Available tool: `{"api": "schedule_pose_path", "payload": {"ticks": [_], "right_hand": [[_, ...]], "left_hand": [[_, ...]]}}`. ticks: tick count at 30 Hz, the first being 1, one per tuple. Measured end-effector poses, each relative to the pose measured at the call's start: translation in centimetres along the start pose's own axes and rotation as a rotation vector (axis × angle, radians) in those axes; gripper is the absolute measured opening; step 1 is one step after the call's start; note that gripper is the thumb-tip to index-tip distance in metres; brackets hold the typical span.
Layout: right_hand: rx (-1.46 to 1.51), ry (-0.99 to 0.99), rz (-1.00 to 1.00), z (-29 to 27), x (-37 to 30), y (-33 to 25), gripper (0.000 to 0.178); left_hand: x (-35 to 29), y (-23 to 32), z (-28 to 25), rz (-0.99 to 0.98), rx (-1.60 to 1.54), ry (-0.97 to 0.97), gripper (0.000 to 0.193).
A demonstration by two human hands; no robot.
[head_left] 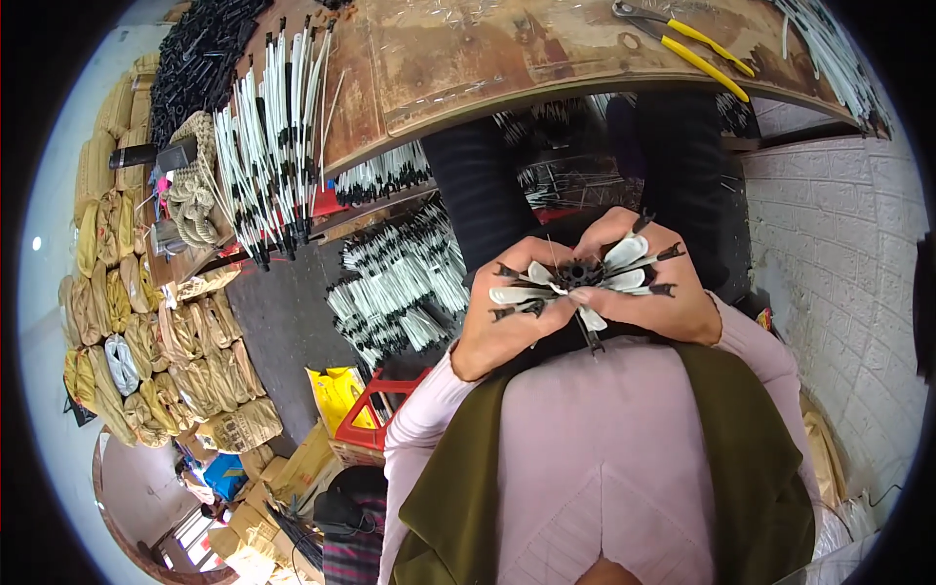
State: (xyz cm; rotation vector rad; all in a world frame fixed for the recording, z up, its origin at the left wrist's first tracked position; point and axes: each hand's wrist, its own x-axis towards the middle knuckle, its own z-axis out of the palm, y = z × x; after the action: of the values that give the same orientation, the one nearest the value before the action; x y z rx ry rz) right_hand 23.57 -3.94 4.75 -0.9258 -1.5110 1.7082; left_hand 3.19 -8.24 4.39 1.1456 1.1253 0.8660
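In front of my chest, both hands hold a round black notched hub [582, 272] with white and black ribs fanning out around it, much like part of an umbrella frame. My left hand [507, 327] is closed on the ribs at the left, thumb pressed near the hub. From the other side my right hand [673, 307] grips more ribs [626, 255], its thumb meeting the hub's near edge. The ribs end in small black forked tips. A thin wire [550, 252] stands up beside the hub. Parts of the ribs are hidden under my fingers.
A worn wooden bench [439, 58] lies ahead, bearing yellow-handled pliers [692, 49] and a bundle of white and black rods [278, 136]. More rod bundles [400, 283] lie lower at the left, by a red stool [375, 409]. A white brick wall [829, 224] closes the right side.
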Motion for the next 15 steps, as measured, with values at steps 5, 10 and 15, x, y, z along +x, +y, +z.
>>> {"api": "schedule_pose_path", "payload": {"ticks": [5,10,15], "right_hand": [[-0.102,-0.079,-0.316,-0.5,-0.1,0.7,0.033],[-0.116,-0.094,-0.342,-0.7,-0.5,0.7,0.031],[-0.039,-0.066,-0.27,-1.2,-0.7,0.7,0.031]], "left_hand": [[1.4,1.2,-5.9,-0.001,-0.201,-0.609,0.056],[3.7,0.8,-6.2,-0.043,-0.004,-0.656,0.041],[4.1,0.9,-4.2,-0.012,0.043,-0.511,0.033]]}}
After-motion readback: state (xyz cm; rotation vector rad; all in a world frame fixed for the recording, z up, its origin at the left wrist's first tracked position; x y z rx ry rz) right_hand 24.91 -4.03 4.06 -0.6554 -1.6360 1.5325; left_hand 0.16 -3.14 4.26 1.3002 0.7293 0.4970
